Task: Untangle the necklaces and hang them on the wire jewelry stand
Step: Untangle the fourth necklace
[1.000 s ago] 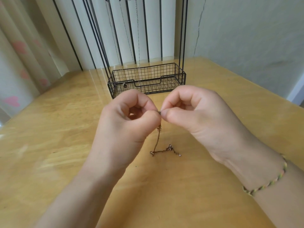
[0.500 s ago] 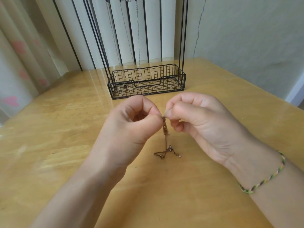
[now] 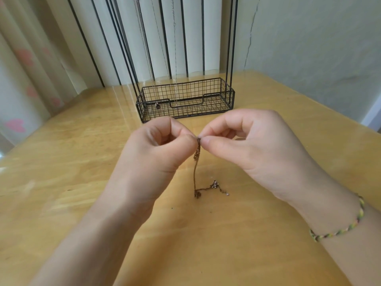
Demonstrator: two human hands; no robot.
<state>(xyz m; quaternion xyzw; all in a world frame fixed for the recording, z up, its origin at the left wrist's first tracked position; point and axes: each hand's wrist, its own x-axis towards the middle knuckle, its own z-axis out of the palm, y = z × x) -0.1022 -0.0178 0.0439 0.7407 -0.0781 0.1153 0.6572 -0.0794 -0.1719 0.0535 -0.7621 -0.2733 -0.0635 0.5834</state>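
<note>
Since half a second ago the pinch point has lifted a little and slid toward 11 o'clock, and the loose end on the wood has dragged slightly toward 9 o'clock with it.

The necklace (image 3: 194, 172) is a thin brown chain held up at its top end. Just under the fingertips it is bunched into a thicker twisted stretch. From there its long axis drops almost straight toward 6 o'clock to the table (image 3: 82, 162), then bends and trails toward 3 o'clock through a small clump (image 3: 214, 184) — clasp or charm, I cannot tell which — to a pale tip.

The left hand (image 3: 156, 153) and right hand (image 3: 253, 149) meet at that top end. Each pinches the chain between thumb and forefinger with the other fingers curled in, and the tips are nearly touching. Neither hand is nearer the twisted part than the other. The trailing end on the table lies on the right hand's side, below its palm.

My judgement is that the next pull has to run 9 to 3 o'clock, across the hanging axis, to open the twist.

The wire jewelry stand (image 3: 185, 93) sits at 12 o'clock from the hands, near but apart, with its basket base on the table. Fine hung chains (image 3: 175, 58) already drop into it. A braided bracelet (image 3: 340, 230) circles the right wrist.
</note>
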